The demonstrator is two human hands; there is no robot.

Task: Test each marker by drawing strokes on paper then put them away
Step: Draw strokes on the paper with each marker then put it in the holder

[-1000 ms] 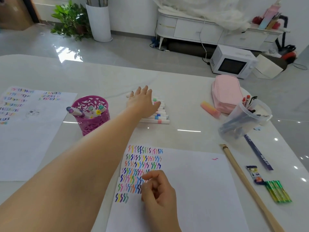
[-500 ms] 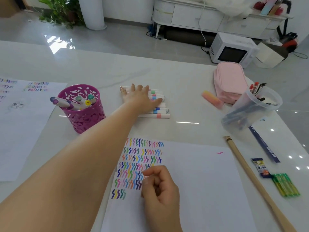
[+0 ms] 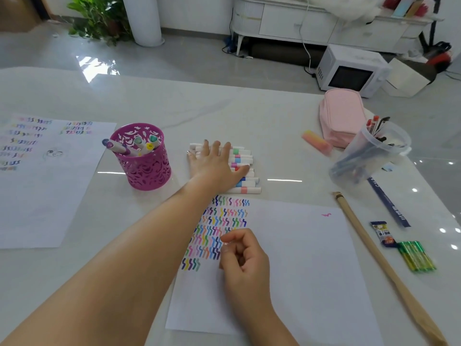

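Resting nearest, the right hand (image 3: 245, 258) sits on the paper (image 3: 299, 270) with its fingers curled in and holding nothing, just right of the coloured strokes (image 3: 214, 221). Beyond it, the left hand (image 3: 214, 166) lies flat with fingers spread on the row of markers (image 3: 249, 190). Left of that hand stands a purple cup (image 3: 147, 171) with pens in it.

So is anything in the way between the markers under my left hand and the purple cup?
Nothing visible. The left hand lies flat on the row of markers, and only bare table separates them from the purple cup.
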